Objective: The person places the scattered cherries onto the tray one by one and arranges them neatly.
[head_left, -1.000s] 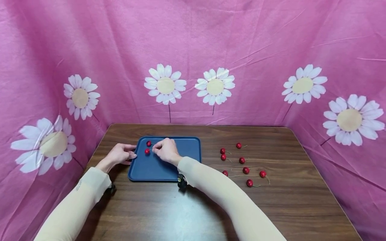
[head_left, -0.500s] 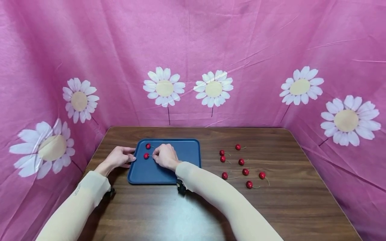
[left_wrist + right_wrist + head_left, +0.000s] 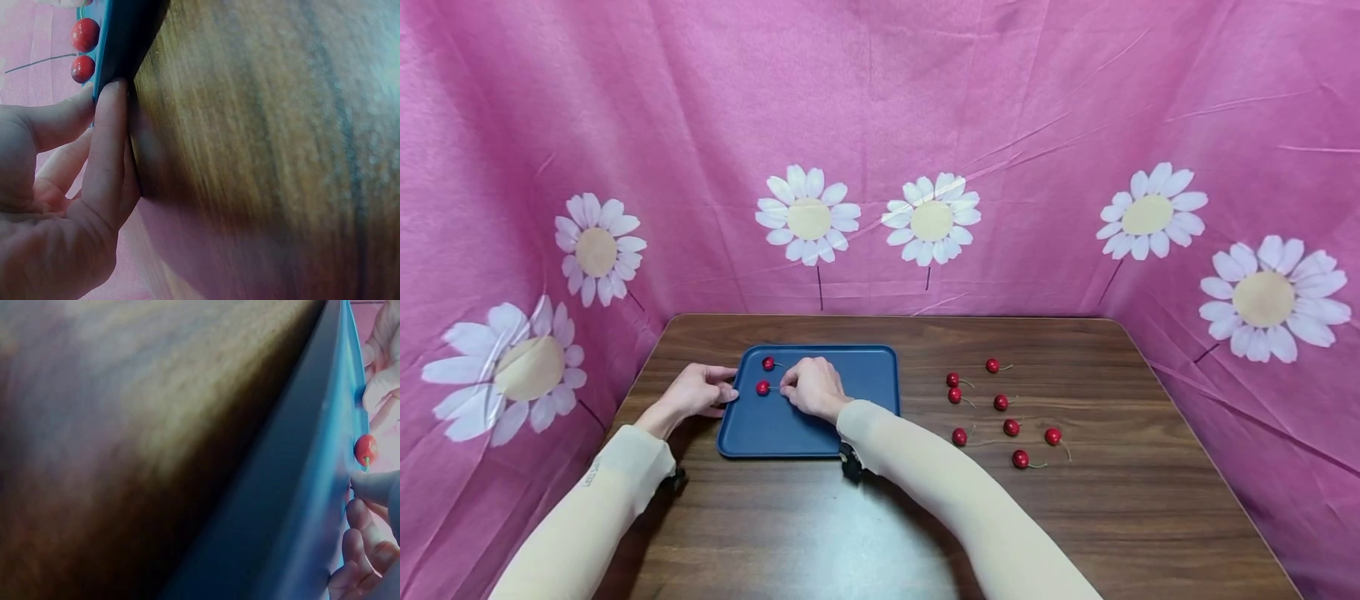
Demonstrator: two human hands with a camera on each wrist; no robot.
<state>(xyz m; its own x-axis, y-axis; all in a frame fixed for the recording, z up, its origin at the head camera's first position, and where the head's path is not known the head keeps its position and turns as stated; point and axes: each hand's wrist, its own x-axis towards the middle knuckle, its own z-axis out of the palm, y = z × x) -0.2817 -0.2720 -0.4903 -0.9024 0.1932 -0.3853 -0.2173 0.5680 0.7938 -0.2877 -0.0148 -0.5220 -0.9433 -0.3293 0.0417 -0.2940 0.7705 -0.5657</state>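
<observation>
A blue rectangular tray [image 3: 760, 433] lies on the left part of the wooden table. At its left rim, my left hand [image 3: 696, 390] pinches the edge, thumb on the inner side and fingers along the outer side. Over the tray, my right hand [image 3: 814, 388] pinches the stem of a red cherry [image 3: 763, 388]. That cherry sits on the tray just left of the fingertips, and its green stem runs into them in the right wrist view. A second cherry [image 3: 768, 363] lies behind it, its stem pointing right. Both cherries [image 3: 85, 34] show beyond the rim in the left wrist view.
Several loose cherries [image 3: 1011, 427] with stems are scattered on the table [image 3: 1097, 508] right of the tray. One cherry [image 3: 959, 437] lies close to the right forearm. A pink cloth [image 3: 1037, 100] with white daisies hangs around the table's back and sides.
The right hand and the pinched cherry have shifted slightly toward the front of the tray, away from the second cherry. The left hand keeps its place at the rim.
</observation>
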